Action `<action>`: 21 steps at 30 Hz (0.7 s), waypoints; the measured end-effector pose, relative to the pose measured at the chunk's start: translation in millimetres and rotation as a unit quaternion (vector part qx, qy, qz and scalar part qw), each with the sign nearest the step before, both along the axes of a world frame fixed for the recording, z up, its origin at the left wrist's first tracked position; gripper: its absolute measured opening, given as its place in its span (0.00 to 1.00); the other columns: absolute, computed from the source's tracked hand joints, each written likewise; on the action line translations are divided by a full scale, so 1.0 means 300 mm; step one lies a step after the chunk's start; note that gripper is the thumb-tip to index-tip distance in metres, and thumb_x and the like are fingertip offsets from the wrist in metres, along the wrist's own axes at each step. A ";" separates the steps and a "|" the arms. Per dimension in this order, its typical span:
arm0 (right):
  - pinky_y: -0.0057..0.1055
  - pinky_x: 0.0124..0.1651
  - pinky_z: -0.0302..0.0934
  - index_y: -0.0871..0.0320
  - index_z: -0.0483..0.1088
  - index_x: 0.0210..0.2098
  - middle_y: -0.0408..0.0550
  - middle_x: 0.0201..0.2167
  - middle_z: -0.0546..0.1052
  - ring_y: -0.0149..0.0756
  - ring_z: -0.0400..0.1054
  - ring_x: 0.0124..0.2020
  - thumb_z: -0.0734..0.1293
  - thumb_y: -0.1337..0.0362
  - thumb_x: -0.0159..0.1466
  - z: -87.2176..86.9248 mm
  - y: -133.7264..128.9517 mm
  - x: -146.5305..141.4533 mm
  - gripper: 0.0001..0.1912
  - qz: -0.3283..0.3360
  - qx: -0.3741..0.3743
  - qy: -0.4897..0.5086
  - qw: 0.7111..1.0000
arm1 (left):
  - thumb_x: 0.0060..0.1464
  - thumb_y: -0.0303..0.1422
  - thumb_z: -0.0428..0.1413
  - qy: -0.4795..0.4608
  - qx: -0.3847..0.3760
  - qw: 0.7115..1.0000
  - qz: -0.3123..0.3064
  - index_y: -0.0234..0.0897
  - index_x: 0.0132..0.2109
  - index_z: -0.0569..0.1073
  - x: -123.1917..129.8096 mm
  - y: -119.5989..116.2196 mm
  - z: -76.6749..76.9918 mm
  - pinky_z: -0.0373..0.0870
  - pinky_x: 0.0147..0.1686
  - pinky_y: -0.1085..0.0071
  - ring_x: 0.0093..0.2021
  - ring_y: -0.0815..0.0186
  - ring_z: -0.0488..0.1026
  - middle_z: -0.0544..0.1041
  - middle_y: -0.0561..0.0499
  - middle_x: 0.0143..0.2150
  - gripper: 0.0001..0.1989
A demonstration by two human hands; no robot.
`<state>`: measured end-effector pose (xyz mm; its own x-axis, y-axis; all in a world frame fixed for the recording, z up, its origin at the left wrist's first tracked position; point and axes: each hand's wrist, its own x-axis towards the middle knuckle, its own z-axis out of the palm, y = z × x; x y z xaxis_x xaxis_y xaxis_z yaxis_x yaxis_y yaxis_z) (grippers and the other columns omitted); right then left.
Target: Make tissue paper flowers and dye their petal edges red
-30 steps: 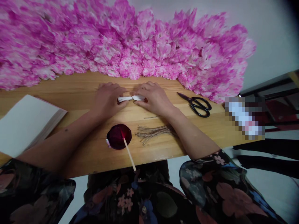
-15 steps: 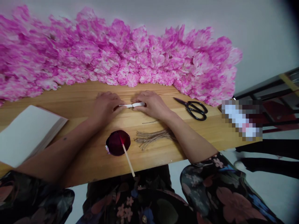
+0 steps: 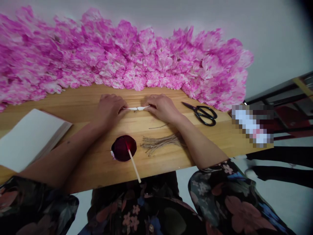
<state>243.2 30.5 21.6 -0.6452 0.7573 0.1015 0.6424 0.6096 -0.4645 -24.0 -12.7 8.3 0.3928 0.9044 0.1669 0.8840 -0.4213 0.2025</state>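
Note:
Between my hands, just above or on the wooden table, is a narrow strip of folded white paper [image 3: 133, 108]. A thin dark tie circles its middle. My left hand [image 3: 111, 107] pinches its left end, and my right hand [image 3: 160, 106] pinches the right end. Nearer to me lies a bundle of thin brown ties [image 3: 158, 143], partly hidden by my right forearm, with a single tie [image 3: 157, 126] apart from it. A round dish of dark red liquid [image 3: 119, 150] stands below my hands, and a wooden-handled brush or stick [image 3: 134, 166] rests in it.
Black-handled scissors [image 3: 201, 112] lie to the right of my right hand. A stack of white paper [image 3: 29, 137] is at the left of the table [image 3: 97, 178]. Pink paper flowers [image 3: 137, 62] line the back edge. At the far right another person's legs [image 3: 281, 164] show.
My right hand has shifted slightly right along the paper strip, uncovering more of it and its middle tie. The left hand is nearly where it was.

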 end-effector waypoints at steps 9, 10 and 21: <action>0.35 0.47 0.55 0.56 0.82 0.42 0.48 0.41 0.84 0.40 0.71 0.40 0.73 0.65 0.72 0.008 -0.007 0.006 0.03 -0.001 -0.014 0.016 1.000 | 0.70 0.32 0.52 -0.033 -0.004 0.999 0.038 0.38 0.48 0.83 -0.004 0.008 -0.011 0.66 0.54 0.54 0.52 0.50 0.77 0.83 0.43 0.45 0.13; 0.34 0.47 0.55 0.56 0.82 0.42 0.48 0.41 0.84 0.40 0.71 0.40 0.73 0.65 0.72 0.006 -0.006 0.007 0.03 -0.002 -0.012 0.019 1.000 | 0.70 0.32 0.52 -0.052 -0.003 0.997 0.049 0.38 0.48 0.82 -0.007 0.010 -0.014 0.67 0.53 0.55 0.50 0.51 0.77 0.83 0.43 0.43 0.13; 0.33 0.43 0.53 0.56 0.80 0.44 0.44 0.36 0.83 0.36 0.69 0.34 0.75 0.64 0.69 0.021 -0.027 -0.020 0.05 -0.015 -0.019 0.046 0.999 | 0.64 0.39 0.57 -0.249 -0.017 0.960 0.124 0.42 0.47 0.78 -0.021 0.015 -0.007 0.70 0.36 0.63 0.32 0.61 0.74 0.83 0.49 0.36 0.10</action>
